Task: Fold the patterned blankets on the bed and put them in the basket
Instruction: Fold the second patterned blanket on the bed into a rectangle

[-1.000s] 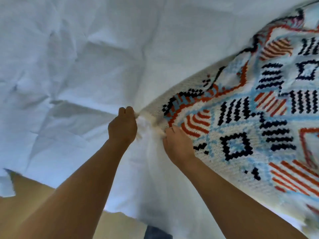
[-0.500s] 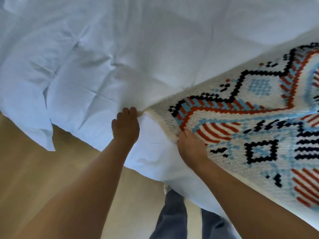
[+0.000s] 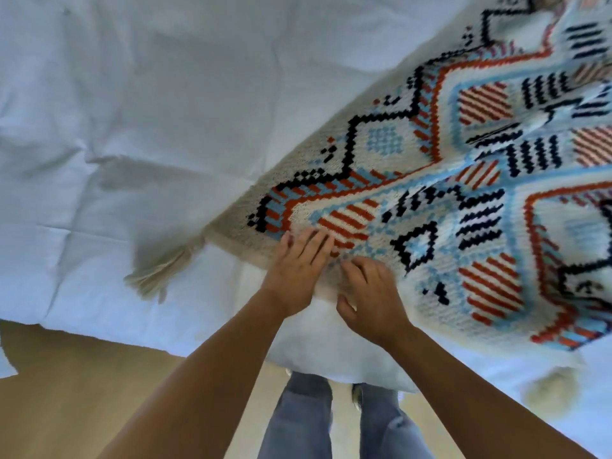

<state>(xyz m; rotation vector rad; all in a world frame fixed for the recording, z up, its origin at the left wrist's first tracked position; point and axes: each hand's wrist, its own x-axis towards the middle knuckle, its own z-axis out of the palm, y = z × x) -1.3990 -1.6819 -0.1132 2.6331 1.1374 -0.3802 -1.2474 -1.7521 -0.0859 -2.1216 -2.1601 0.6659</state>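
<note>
The blanket, knitted in cream with black, orange-red and light blue diamond patterns, lies spread on the bed, covering its right side and running from the near edge up to the far right. Its left border runs diagonally across the white sheet. A cream tassel at its near left corner rests on the sheet, left of the hands. Another tassel, blurred, lies near the bed's edge at the lower right.

Both hands are on the blanket's near edge, close together. The left hand lies palm down with fingers stretched flat over the striped patch, gripping nothing. The right hand sits just right of it, fingers curled down onto the knit and thumb out to the near side; whether it pinches the fabric I cannot tell. Their fingertips almost touch.

Below the bed's edge, the person's jeans show above a light wood floor.
</note>
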